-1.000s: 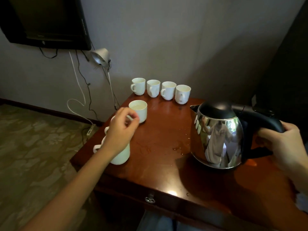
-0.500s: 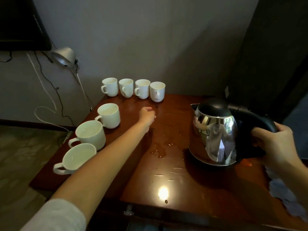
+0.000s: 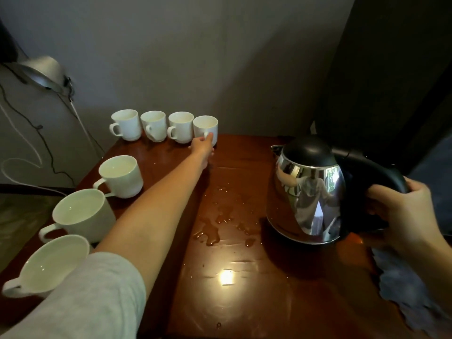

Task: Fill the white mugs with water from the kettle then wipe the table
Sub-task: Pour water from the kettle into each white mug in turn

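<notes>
The left hand [image 3: 201, 146] pinches the handle of the end mug [image 3: 206, 127] in the back row — the right hand [image 3: 404, 214] grips the kettle [image 3: 305, 192] handle beside spilled water [image 3: 215, 228].

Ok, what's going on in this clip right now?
A person is partway through filling white mugs from a kettle. The left hand reaches across the table and grips the handle of the rightmost mug in the back row of four. The right hand holds the handle of the kettle, which stands upright on the table. Three mugs along the left edge look already filled. Spilled water sits mid-table, and a blue cloth lies at the right edge, unused.
</notes>
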`<state>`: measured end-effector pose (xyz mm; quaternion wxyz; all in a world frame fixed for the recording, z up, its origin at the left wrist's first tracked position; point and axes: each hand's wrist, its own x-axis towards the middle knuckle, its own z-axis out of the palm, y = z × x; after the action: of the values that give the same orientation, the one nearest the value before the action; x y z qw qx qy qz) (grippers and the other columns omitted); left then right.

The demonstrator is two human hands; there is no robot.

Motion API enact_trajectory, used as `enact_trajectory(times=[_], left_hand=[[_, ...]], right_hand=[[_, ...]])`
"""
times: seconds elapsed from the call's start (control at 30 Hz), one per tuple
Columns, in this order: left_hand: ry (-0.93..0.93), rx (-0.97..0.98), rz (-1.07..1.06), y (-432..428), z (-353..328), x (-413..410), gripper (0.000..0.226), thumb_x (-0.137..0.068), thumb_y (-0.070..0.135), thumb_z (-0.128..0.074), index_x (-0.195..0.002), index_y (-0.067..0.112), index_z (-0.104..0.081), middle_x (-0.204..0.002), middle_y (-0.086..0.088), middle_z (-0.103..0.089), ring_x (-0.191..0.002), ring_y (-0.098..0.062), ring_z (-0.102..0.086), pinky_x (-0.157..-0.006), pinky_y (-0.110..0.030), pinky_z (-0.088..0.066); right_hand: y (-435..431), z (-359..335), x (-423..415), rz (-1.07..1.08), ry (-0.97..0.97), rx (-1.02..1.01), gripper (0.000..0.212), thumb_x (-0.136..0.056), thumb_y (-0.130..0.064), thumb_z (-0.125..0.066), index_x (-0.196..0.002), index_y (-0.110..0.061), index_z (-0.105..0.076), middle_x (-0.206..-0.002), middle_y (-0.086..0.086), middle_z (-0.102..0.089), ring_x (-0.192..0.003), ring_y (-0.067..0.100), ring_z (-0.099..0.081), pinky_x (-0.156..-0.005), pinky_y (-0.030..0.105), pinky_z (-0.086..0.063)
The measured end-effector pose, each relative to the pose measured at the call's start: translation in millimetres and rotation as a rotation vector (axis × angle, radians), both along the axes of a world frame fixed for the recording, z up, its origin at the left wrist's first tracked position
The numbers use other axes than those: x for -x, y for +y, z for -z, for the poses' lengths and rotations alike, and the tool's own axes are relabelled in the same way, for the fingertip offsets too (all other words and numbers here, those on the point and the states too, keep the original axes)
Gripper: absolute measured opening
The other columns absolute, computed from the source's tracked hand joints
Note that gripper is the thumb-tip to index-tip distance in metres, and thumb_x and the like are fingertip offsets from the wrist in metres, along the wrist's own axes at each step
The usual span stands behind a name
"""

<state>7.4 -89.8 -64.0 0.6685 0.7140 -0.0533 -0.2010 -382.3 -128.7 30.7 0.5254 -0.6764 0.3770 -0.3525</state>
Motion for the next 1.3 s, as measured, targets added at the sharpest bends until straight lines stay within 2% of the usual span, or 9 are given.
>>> enact_trajectory(times=[0.2,0.37,0.47,0.67,0.8,0.93,1.03,1.13,1.3], left_hand=[[0.016,-0.041,-0.001,-16.8,9.6,-14.3,0.047,-0.094,0.045,-0.046,-0.126,0.011,-0.053,-0.131,-0.016,-0.048,-0.061,-0.012,-0.051,-0.047,-0.021,-0.042],[0.034,-0.02,-0.04,-16.3,10.9,-8.7,0.038,-0.098,0.027,-0.034,-0.119,0.002,-0.053,-0.073,-0.007,-0.052,-0.051,-0.016,-0.045,-0.041,-0.02,-0.034],[0.078,0.021,-0.067,-5.6,5.2,-3.8,0.024,-0.096,0.018,-0.035,-0.099,0.003,-0.054,-0.061,-0.005,-0.046,-0.043,-0.015,-0.044,-0.035,-0.016,-0.03],[-0.009,0.155,-0.044,42.0,-11.9,29.8,0.031,-0.096,0.021,-0.04,-0.065,0.017,-0.043,-0.058,-0.001,-0.038,-0.048,-0.013,-0.037,-0.04,-0.021,-0.028],[-0.076,0.203,0.008,98.7,-22.2,75.9,0.035,-0.095,0.026,-0.043,-0.061,0.02,-0.041,-0.054,0.004,-0.037,-0.049,-0.009,-0.037,-0.047,-0.023,-0.026],[-0.163,0.16,0.072,162.3,-19.1,122.7,0.036,-0.097,0.022,-0.041,-0.061,0.018,-0.037,-0.057,0.002,-0.033,-0.053,-0.011,-0.035,-0.052,-0.026,-0.026],[-0.174,0.105,0.095,194.5,-8.5,147.3,0.036,-0.098,0.021,-0.039,-0.062,0.016,-0.036,-0.058,-0.001,-0.032,-0.054,-0.013,-0.034,-0.053,-0.027,-0.026],[-0.18,0.061,0.119,209.2,7.0,162.1,0.036,-0.099,0.021,-0.038,-0.063,0.013,-0.037,-0.057,-0.002,-0.033,-0.054,-0.014,-0.033,-0.053,-0.028,-0.027],[-0.166,0.081,0.117,213.7,23.8,174.1,0.039,-0.099,0.018,-0.038,-0.061,0.013,-0.036,-0.056,-0.001,-0.033,-0.054,-0.015,-0.032,-0.053,-0.029,-0.026]], right_hand=[[-3.2,5.0,-6.9,-0.028,-0.019,0.017,0.022,-0.083,0.003,-0.053,-0.075,-0.017,-0.055,-0.075,0.022,-0.048,-0.074,0.035,-0.049,-0.068,0.071,-0.043],[-1.6,14.0,-8.9,-0.08,-0.068,0.001,0.024,-0.082,0.006,-0.053,-0.074,-0.016,-0.057,-0.063,0.008,-0.051,-0.06,0.019,-0.053,-0.06,0.039,-0.047],[1.6,18.1,-12.3,-0.084,-0.084,0.017,0.026,-0.08,0.009,-0.053,-0.071,-0.015,-0.058,-0.054,0.002,-0.053,-0.05,0.01,-0.054,-0.047,0.021,-0.046],[14.1,16.3,-11.0,-0.151,-0.093,0.021,0.023,-0.081,0.008,-0.052,-0.077,-0.014,-0.059,-0.074,0.017,-0.056,-0.064,0.022,-0.058,-0.055,0.027,-0.05],[19.8,19.1,-7.1,-0.186,-0.074,0.043,0.023,-0.083,0.006,-0.053,-0.08,-0.016,-0.06,-0.087,0.026,-0.057,-0.079,0.036,-0.058,-0.067,0.037,-0.049],[25.4,20.9,-3.9,-0.201,-0.077,0.051,0.025,-0.081,0.004,-0.056,-0.077,-0.02,-0.062,-0.079,0.018,-0.056,-0.081,0.037,-0.054,-0.067,0.04,-0.045],[34.9,14.3,-0.6,-0.251,-0.082,0.036,0.013,-0.062,-0.036,-0.075,-0.071,-0.031,-0.067,-0.085,0.022,-0.058,-0.081,0.039,-0.056,-0.066,0.038,-0.05],[33.0,15.2,4.4,-0.28,-0.044,0.034,0.057,-0.029,-0.069,-0.074,-0.073,-0.034,-0.068,-0.082,0.016,-0.06,-0.078,0.033,-0.059,-0.059,0.023,-0.053],[42.8,11.2,4.9,-0.253,-0.045,0.048,0.032,-0.042,-0.042,-0.079,-0.07,-0.03,-0.068,-0.088,0.034,-0.056,-0.079,0.04,-0.058,-0.064,0.038,-0.049]])
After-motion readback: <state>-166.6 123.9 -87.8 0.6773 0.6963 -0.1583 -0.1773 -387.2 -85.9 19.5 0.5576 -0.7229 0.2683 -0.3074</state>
